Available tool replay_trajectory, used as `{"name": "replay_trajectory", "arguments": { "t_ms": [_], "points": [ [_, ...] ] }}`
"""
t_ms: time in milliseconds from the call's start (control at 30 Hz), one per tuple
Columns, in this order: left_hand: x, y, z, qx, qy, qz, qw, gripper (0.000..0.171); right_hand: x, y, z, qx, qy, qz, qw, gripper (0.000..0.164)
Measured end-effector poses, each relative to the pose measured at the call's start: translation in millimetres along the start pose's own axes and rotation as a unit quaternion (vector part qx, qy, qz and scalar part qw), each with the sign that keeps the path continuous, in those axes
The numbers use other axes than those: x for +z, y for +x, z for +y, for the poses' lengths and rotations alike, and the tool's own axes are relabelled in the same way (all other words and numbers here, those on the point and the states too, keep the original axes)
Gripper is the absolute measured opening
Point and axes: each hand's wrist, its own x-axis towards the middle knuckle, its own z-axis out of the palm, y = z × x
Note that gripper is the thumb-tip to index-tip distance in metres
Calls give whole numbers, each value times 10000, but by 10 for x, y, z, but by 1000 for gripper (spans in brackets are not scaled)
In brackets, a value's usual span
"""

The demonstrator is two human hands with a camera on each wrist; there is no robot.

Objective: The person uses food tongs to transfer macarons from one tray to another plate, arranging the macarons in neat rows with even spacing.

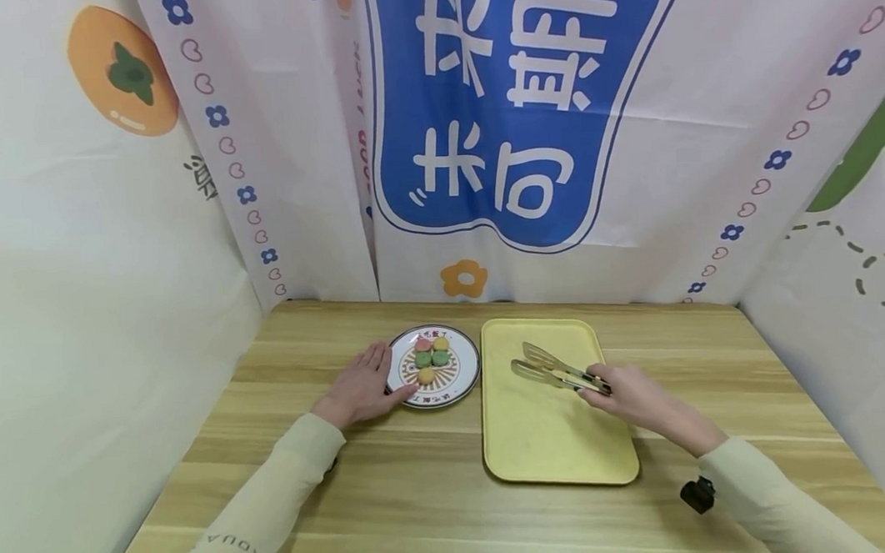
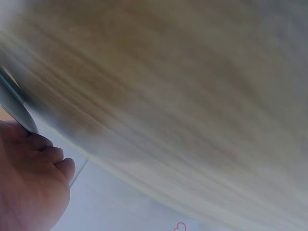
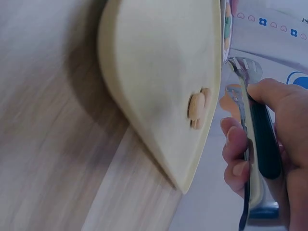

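Note:
A white patterned plate (image 1: 459, 382) holds several macarons (image 1: 433, 358) in pink, yellow and green. My left hand (image 1: 361, 387) rests at its left side, fingers extended along the rim and thumb touching the front edge. Part of that hand (image 2: 36, 178) shows beside the plate's edge (image 2: 19, 108) in the left wrist view. My right hand (image 1: 632, 393) grips metal serving tongs (image 1: 548, 369) above a yellow tray (image 1: 541, 447). Their two slotted ends stand apart, with nothing visible between them. Tan macarons (image 3: 196, 106) lie on the tray in the right wrist view; the head view hides them.
The plate and tray sit side by side on a wooden table (image 1: 394, 496), the tray to the right. A printed cloth (image 1: 310, 191) hangs behind the table's back edge. Pale walls (image 1: 100, 328) stand on both sides.

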Motion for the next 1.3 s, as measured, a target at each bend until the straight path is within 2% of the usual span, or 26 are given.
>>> {"name": "replay_trajectory", "arguments": {
  "t_ms": [300,600,833,1067,1300],
  "points": [
    [3,1,6,-25,-63,-7,10000,105,-22,-133,126,241,-160,155,9995,19],
    [17,-10,2,-19,-93,11,10000,105,0,-206,248,214,-103,334,9992,17],
    [7,-10,5,-12,-100,40,9999,106,1,-258,291,434,-129,240,9987,27],
    [8,-7,8,3,-82,39,10000,105,19,-335,327,528,-101,217,9983,21],
    [12,-5,6,-23,-91,19,10000,105,21,-380,345,659,-72,141,9977,33]
  ]
}}
